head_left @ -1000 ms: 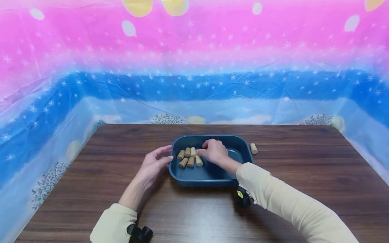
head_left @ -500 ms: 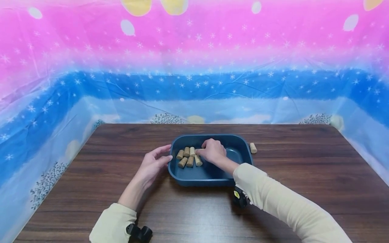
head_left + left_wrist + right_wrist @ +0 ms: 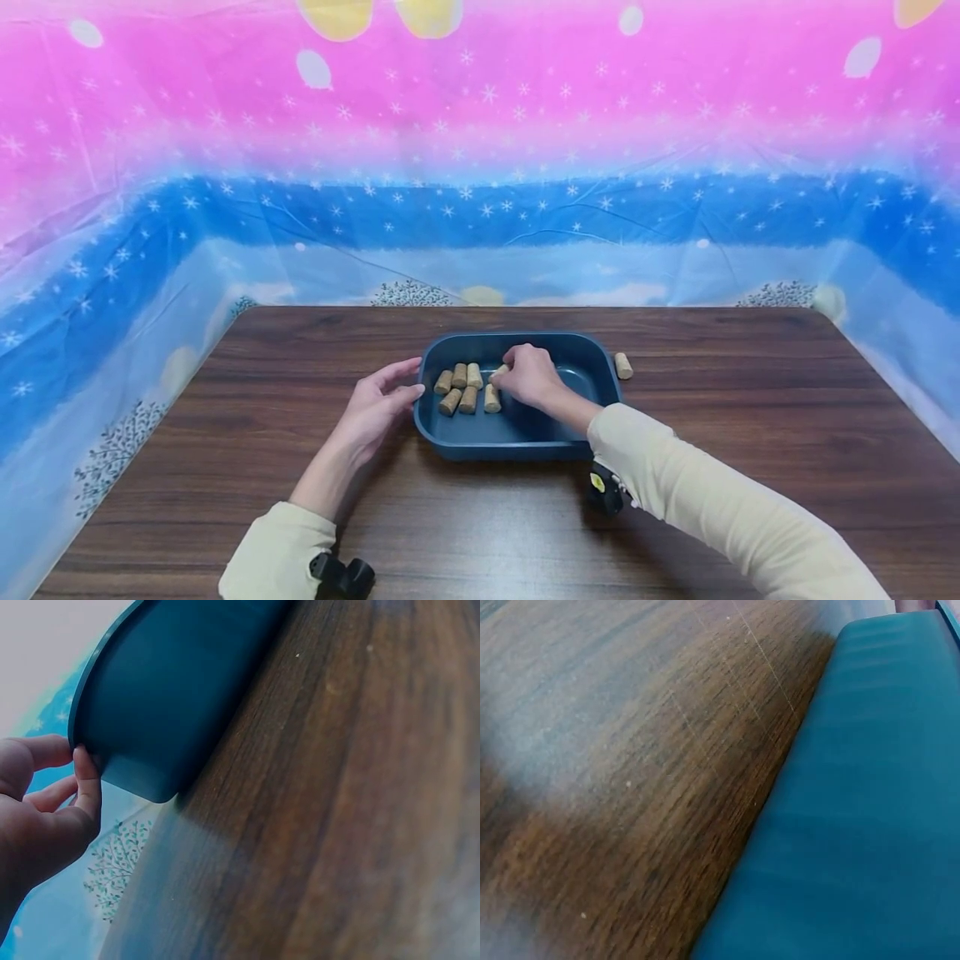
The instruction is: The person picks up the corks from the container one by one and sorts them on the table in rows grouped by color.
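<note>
In the head view, a dark blue rectangular tub (image 3: 501,451) stands on the table, with several tapered corks (image 3: 460,375) lying on their sides in its left half. My right hand (image 3: 534,377) reaches down into the tub and pinches a cork (image 3: 498,372), partly covered by the fingertips. One pale cork (image 3: 492,398) lies just below that hand, to the right of the front ones. My left hand (image 3: 378,407) touches the tub's left end from outside, fingers extended. In the left wrist view, the fingertips of this hand (image 3: 52,802) meet the tub wall (image 3: 172,690) near its rim.
A single cork (image 3: 624,366) lies on the wooden table (image 3: 300,350) just outside the tub's right end. Patterned pink and blue cloth (image 3: 465,208) hangs around the table's back and sides. The right wrist view shows mostly the tub's outer side (image 3: 855,810).
The right hand has drawn a cork slightly away from the group, opening a gap to its left. The pale cork below has turned more upright in view. The left hand stays put.
</note>
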Motion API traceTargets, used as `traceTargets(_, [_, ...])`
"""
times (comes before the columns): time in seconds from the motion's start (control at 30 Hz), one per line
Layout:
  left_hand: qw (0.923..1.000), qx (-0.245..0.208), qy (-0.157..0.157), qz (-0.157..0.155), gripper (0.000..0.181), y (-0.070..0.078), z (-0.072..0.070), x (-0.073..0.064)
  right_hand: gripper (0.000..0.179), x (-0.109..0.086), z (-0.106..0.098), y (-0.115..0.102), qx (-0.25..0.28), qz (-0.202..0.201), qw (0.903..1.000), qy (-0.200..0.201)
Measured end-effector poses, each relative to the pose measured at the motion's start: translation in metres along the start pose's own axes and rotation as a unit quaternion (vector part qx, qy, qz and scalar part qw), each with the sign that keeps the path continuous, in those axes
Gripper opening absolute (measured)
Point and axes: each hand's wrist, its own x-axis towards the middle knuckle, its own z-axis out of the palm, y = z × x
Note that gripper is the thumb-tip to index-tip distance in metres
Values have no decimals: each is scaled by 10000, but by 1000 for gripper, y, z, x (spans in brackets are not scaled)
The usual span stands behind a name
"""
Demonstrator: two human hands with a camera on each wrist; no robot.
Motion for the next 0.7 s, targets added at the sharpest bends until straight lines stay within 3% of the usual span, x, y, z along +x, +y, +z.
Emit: traceTargets(0.7, [10000,-22,-27,-28,46,0,0,0,32,1,-6,5,409,264,9986,-187])
